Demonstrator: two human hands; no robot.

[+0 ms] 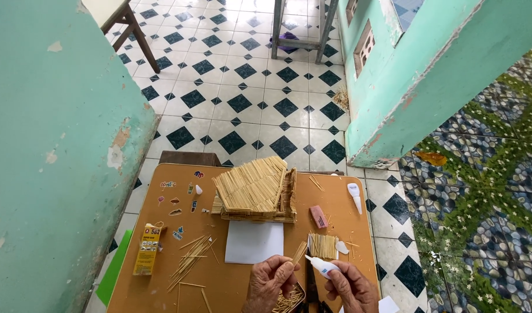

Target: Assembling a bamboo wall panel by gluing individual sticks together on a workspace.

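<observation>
Left hand point(270, 282) has a small bundle of sticks point(299, 253) pinched tight between its fingers point(284, 268), tips angled up toward the stick house point(255, 190). Right hand point(352, 285) is wrapped around a little white glue tube point(321, 265), fingers closed on it, nozzle pointing right at the bundle, just short of touching as far as I can tell. Below the hands there's a small tin point(290, 299) with loose sticks in it. On the tabletop point(231, 284), nearer the hands than the house, sits a white paper sheet point(254, 242); left of that, scattered sticks point(190, 261) and a yellow box point(147, 248).
</observation>
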